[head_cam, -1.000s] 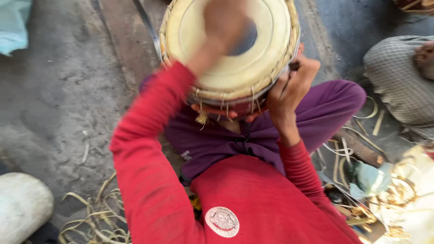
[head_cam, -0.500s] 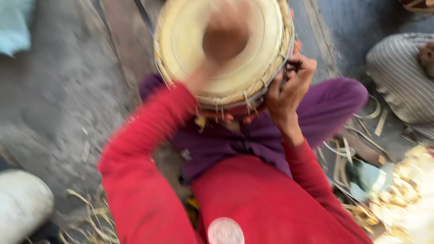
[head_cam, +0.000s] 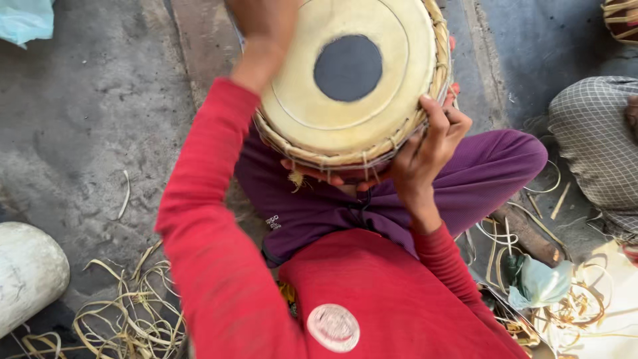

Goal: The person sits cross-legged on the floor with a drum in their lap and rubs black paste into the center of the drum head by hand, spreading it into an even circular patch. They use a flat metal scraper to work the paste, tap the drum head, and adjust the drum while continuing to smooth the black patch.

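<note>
In the person's lap, propped against the crossed legs in purple trousers [head_cam: 478, 179], sits a hand drum [head_cam: 352, 86] with its pale skin head and black centre spot tilted up toward the camera. Thin lacing straps run around its rim.

The right hand [head_cam: 428, 149] clamps the drum's near right edge — fingers curled over the rim and lacing, thumb underneath — so the drum lies just above and to the left of that hand, touching it. The left hand [head_cam: 266, 26] is raised at the drum's upper left edge, over the rim; it is cut by the top of the frame, so whether it is closed or spread cannot be told.

The likely risk: the drum rests on a rounded body held by one hand's grip — if that grip slackens, it could roll off the lap onto the concrete floor [head_cam: 86, 119]. A finger could also catch in the lacing.

Loose cane strips [head_cam: 126, 319] litter the floor at left, beside a white rounded object [head_cam: 26, 272]. Another person's checked garment [head_cam: 591, 139] shows at right.
</note>
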